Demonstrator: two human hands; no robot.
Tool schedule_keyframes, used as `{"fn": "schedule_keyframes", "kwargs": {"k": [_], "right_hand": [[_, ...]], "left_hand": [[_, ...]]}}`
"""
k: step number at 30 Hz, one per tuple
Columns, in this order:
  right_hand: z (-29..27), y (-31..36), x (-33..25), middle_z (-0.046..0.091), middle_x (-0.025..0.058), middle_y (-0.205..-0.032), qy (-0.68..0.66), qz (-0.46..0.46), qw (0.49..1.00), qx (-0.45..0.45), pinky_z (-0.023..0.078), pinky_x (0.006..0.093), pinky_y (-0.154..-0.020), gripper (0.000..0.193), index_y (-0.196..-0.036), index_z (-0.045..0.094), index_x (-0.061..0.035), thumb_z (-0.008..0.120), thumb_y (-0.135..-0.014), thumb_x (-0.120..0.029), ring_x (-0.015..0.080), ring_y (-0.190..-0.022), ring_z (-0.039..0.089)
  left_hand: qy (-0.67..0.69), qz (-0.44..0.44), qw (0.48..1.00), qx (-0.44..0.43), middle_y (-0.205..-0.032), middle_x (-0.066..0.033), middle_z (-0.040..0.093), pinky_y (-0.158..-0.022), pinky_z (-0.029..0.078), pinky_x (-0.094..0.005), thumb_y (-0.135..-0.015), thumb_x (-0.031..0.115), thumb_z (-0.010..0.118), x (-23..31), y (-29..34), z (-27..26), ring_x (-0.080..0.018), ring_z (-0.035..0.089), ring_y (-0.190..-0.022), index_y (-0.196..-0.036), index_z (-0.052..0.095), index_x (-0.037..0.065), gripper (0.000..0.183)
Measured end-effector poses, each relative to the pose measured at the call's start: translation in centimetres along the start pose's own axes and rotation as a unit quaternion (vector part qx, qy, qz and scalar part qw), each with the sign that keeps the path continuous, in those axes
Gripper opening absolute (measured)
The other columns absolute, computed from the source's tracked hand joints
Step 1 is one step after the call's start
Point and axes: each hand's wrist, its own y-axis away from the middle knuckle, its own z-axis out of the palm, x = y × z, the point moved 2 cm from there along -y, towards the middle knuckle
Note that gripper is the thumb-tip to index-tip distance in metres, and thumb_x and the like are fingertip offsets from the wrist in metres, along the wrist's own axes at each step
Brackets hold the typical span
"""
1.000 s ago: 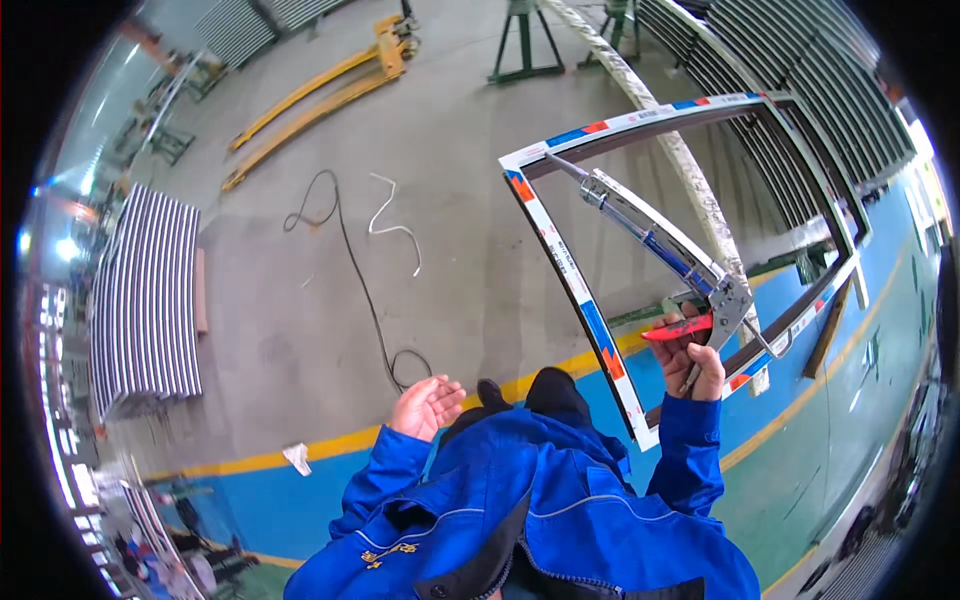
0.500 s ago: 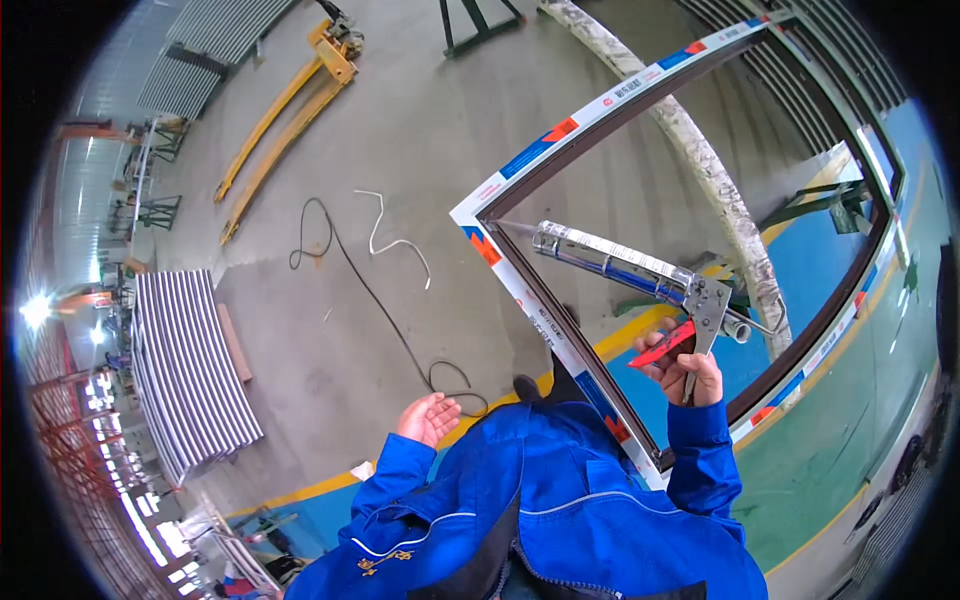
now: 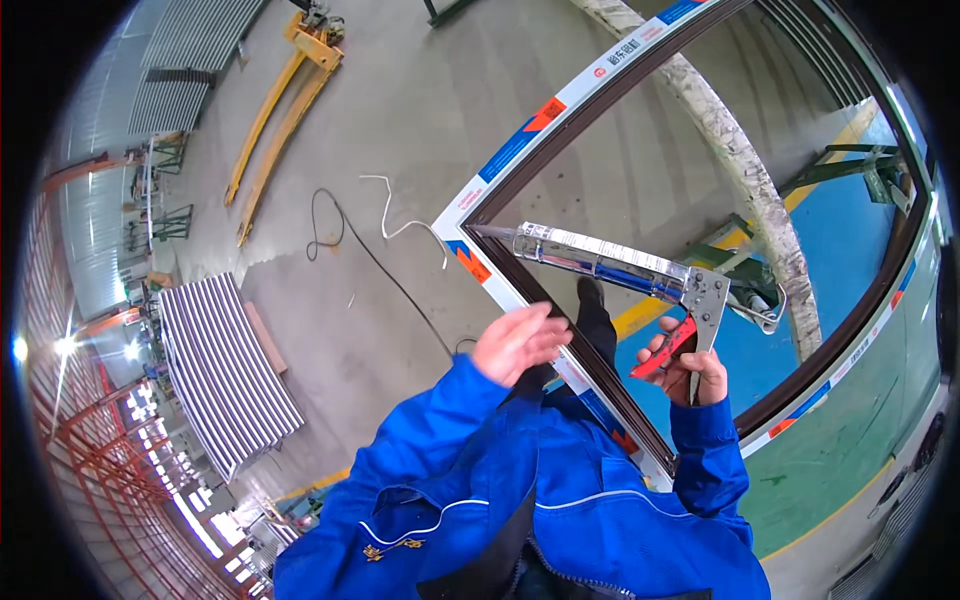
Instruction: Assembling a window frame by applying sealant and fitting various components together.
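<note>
Caulking gun (image 3: 605, 265) in right hand (image 3: 708, 375), fingers wrapped round grip; long axis runs leftward, slightly away, nozzle at left corner of window frame (image 3: 514, 149), contact unclear. Left hand (image 3: 515, 345) empty, fingers loosely extended, nearer corner.

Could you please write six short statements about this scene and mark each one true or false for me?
1. The right grip holds a caulking gun. True.
2. The left grip is closed around a rag. False: the left grip is open, with nothing visible in it.
3. The nozzle points toward a corner of the frame. True, though contact is hard to tell.
4. The gun's trigger is green. False: the trigger is red.
5. A stack of striped lengths lies to the left of the frame. True.
6. The pallet truck is blue. False: the pallet truck is yellow.
</note>
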Motion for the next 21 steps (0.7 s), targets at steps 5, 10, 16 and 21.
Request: {"fn": "schedule_keyframes", "kwargs": {"k": [5,10,16,21], "right_hand": [[-0.6,-0.9,-0.1,0.061,0.0226,-0.105,-0.021,0.007,1.000,-0.007,0.052,0.0581,-0.082,0.062,-0.129,0.041,0.0041,0.052,-0.070,-0.006,0.0430,-0.097,0.061],[-0.8,-1.9,-0.2,0.062,0.0222,-0.101,-0.038,0.036,0.999,0.013,0.051,0.0586,-0.084,0.060,-0.126,0.043,0.0051,0.053,-0.068,-0.007,0.0410,-0.095,0.062],[-2.2,-3.5,0.2,0.060,0.0196,-0.098,-0.080,0.059,0.995,-0.026,0.050,0.0597,-0.083,0.054,-0.125,0.045,-0.0001,0.052,-0.072,-0.010,0.0361,-0.089,0.062],[-2.6,-4.4,0.1,0.058,0.0177,-0.087,-0.097,0.074,0.992,-0.041,0.053,0.0550,-0.073,0.049,-0.120,0.048,0.0003,0.054,-0.073,-0.013,0.0326,-0.077,0.060]], "left_hand": [[0.048,-0.006,0.998,0.030,-0.112,-0.0116,0.060,-0.091,0.048,-0.0415,-0.094,0.040,0.051,2.2,-7.0,4.0,-0.0242,0.058,-0.105,-0.112,0.055,0.006,0.039],[0.120,0.047,0.989,0.077,-0.087,-0.0092,0.060,-0.083,0.050,-0.0449,-0.088,0.047,0.060,2.7,-9.3,3.7,-0.0222,0.059,-0.090,-0.067,0.054,0.008,0.045],[0.108,0.061,0.988,0.095,-0.088,-0.0102,0.061,-0.088,0.049,-0.0450,-0.084,0.047,0.064,2.8,-10.0,3.3,-0.0224,0.059,-0.093,-0.076,0.058,0.006,0.042],[0.093,0.060,0.988,0.106,-0.101,-0.0099,0.062,-0.092,0.048,-0.0422,-0.087,0.046,0.060,2.9,-9.9,2.8,-0.0228,0.059,-0.098,-0.103,0.058,0.007,0.042]]}}
